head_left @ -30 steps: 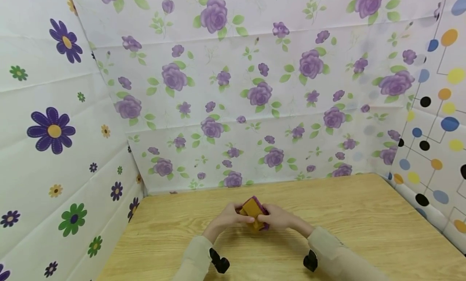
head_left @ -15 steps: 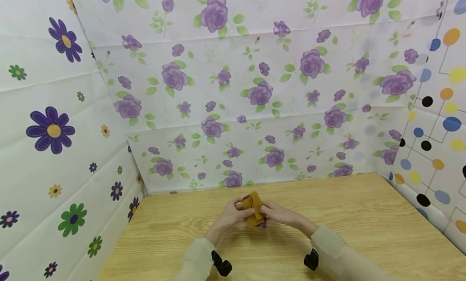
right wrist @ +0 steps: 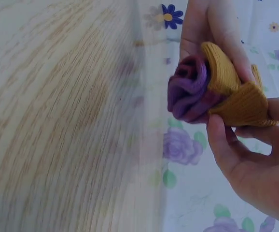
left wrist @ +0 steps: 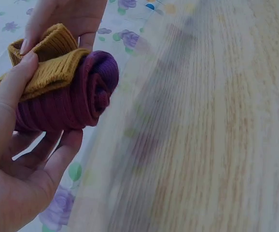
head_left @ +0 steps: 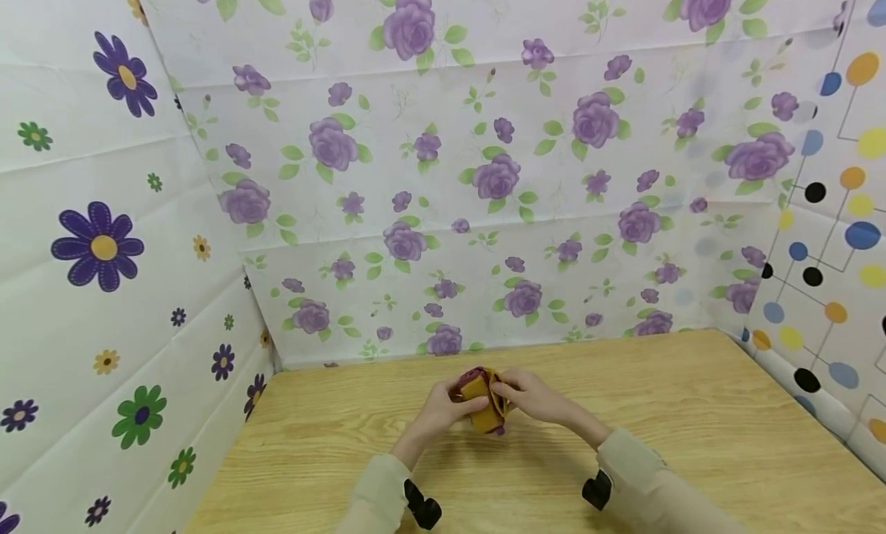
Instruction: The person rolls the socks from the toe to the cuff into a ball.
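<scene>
A rolled-up pair of ribbed socks, purple and maroon with a mustard cuff, is held up over the table between both hands. My left hand grips the roll, thumb across the mustard side and fingers underneath. The left wrist view shows the maroon roll with its spiral end facing the camera. My right hand pinches the edge of the mustard cuff, which stands open in a fold away from the roll. In the right wrist view, purple layers show at the other end.
A wood-grain table lies beneath the hands. Behind it hangs a white sheet with purple roses; flower-patterned and dotted sheets close off the left and right sides. Each wrist wears a black camera mount.
The socks have been turned in the hands. The right hand has shifted its pinch to the mustard cuff and drawn it out to the right, while the left hand keeps its grip.
</scene>
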A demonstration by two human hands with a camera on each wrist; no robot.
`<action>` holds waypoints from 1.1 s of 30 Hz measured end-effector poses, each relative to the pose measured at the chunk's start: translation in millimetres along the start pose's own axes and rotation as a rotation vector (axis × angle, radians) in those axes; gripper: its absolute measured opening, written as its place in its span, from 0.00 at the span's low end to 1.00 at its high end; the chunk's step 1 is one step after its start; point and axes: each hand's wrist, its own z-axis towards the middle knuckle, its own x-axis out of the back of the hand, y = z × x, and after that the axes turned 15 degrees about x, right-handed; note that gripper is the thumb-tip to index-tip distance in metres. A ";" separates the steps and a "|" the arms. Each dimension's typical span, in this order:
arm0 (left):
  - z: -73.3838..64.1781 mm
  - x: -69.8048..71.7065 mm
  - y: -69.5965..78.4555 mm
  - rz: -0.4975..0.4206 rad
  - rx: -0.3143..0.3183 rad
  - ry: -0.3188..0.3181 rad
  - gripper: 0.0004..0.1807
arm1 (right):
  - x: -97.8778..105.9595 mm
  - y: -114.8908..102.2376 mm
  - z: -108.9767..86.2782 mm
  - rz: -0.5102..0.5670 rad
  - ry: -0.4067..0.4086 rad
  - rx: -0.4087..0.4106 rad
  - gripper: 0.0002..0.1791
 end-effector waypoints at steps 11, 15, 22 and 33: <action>4.0 -1.4 -0.2 -0.097 0.047 0.029 0.29 | 7.6 6.5 -6.6 -0.181 0.040 0.020 0.16; 3.6 -5.1 2.8 -0.086 0.040 0.081 0.29 | 4.0 2.7 -3.6 -0.304 0.085 0.065 0.12; -2.7 -14.0 13.0 0.043 -0.080 0.161 0.22 | -6.5 -6.0 6.0 -0.345 0.251 0.023 0.05; -6.5 -21.5 19.8 0.154 -0.064 0.282 0.22 | -13.3 -9.8 11.5 -0.212 0.328 -0.106 0.11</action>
